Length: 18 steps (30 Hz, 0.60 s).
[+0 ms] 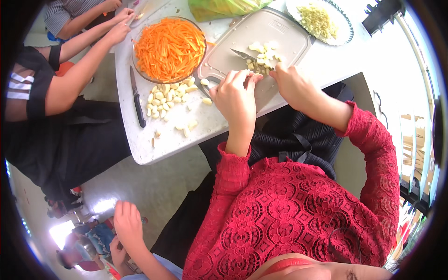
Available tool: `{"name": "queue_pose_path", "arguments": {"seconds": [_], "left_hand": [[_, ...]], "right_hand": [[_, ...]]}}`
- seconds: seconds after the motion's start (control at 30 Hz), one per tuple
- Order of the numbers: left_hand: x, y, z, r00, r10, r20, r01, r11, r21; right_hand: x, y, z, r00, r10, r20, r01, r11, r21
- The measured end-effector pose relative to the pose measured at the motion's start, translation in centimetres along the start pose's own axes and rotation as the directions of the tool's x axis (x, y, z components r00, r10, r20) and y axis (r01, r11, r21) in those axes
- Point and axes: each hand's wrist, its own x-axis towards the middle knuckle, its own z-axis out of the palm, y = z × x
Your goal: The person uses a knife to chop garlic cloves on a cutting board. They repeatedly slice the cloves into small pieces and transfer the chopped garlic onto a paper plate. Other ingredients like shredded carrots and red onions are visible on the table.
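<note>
My left hand (236, 96) is at the near edge of a beige plastic cutting board (227, 52). Its fingertips are pinched together on a small piece of garlic (258, 74). To its right, my right hand (294, 85) is closed at the near end of a kitchen knife (243, 55), whose handle is hidden by the hand. The blade slants across the board, its tip pointing away to the left. Cut garlic (253, 66) lies along the blade, and peeled cloves (267, 50) lie just beyond it.
A glass bowl (134, 57) holds shredded carrot (169, 49). Near it lie peeled garlic cloves (164, 99) and a black-handled knife (138, 106). A plate (344, 21) of chopped garlic and a green plastic bag (224, 8) are farther back. Co-workers' hands (120, 31) work at the left; another person's hand (127, 220) is below.
</note>
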Motion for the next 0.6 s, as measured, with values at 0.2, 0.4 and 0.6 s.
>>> {"name": "queue_pose_path", "arguments": {"seconds": [0.2,0.4,0.6], "left_hand": [[-0.4,0.0,0.2,0.996,0.05,-0.078,-0.039,0.99,0.134],[0.5,-1.1,0.8,0.998,-0.02,0.068,0.019,1.0,0.021],[0.0,-1.1,-0.2,0.999,0.032,0.04,-0.03,0.998,-0.05]], "right_hand": [[4.8,2.5,-2.7,0.899,-0.087,0.428,0.05,0.994,0.098],[4.3,4.0,-1.0,0.839,-0.503,0.206,0.526,0.847,-0.076],[-1.5,-2.6,1.3,0.992,-0.024,-0.126,-0.007,0.972,-0.233]]}}
